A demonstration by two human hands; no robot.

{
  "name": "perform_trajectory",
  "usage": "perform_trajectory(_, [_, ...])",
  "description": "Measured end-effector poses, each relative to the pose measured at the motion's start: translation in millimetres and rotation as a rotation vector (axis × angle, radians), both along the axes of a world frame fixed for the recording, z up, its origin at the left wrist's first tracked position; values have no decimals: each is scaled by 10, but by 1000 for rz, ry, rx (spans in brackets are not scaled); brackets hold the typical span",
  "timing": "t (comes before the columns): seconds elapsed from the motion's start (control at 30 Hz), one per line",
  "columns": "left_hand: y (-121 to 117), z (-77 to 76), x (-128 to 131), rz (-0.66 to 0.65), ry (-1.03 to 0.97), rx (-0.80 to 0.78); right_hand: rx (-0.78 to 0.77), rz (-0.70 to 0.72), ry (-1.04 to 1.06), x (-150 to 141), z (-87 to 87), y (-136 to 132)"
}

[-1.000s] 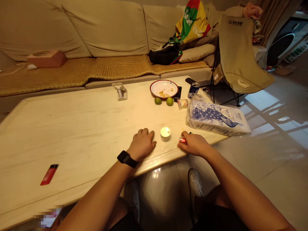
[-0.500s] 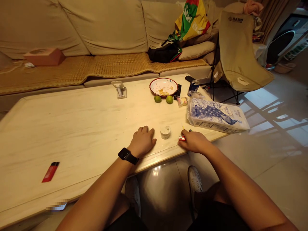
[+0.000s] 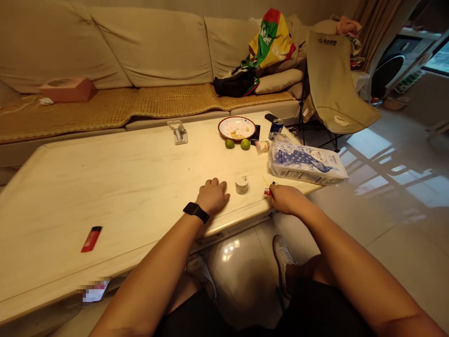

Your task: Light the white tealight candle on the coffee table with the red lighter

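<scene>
My left hand (image 3: 213,196), with a black watch on the wrist, lies knuckles up on the pale table (image 3: 115,178), its fingers curled under, nothing visible in it. Just right of it stands a small white tealight candle (image 3: 242,184). My right hand (image 3: 286,198) rests on the table's front edge, closed around a small red lighter (image 3: 267,191) whose metal end sticks out to the left. A thin yellow stick (image 3: 265,181) lies by that hand.
A second red lighter (image 3: 91,238) lies at the front left. Further back are a plate (image 3: 236,128), two limes (image 3: 237,143), a can (image 3: 276,128), a phone stand (image 3: 178,132) and a tissue pack (image 3: 307,163). A sofa stands behind, a folding chair (image 3: 333,84) at right.
Only the camera has shifted, raising the view a little and turning it right; both hands stay where they were beside the candle.
</scene>
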State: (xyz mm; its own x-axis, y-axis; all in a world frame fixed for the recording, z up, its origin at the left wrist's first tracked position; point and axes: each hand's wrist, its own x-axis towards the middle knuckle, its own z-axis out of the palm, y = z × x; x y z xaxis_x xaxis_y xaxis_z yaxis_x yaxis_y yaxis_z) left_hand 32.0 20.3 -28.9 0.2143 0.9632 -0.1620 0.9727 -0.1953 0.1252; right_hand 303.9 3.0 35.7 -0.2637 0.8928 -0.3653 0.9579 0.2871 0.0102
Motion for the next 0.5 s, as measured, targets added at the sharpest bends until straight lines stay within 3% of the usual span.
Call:
perform_trajectory(0.3, [-56,-54,-4,1,-9,56,-10,-74,24,122,20,-79])
perform_trajectory(0.5, [-63,-22,-9,-11,-12,56,69,-104,90,6,137,-8])
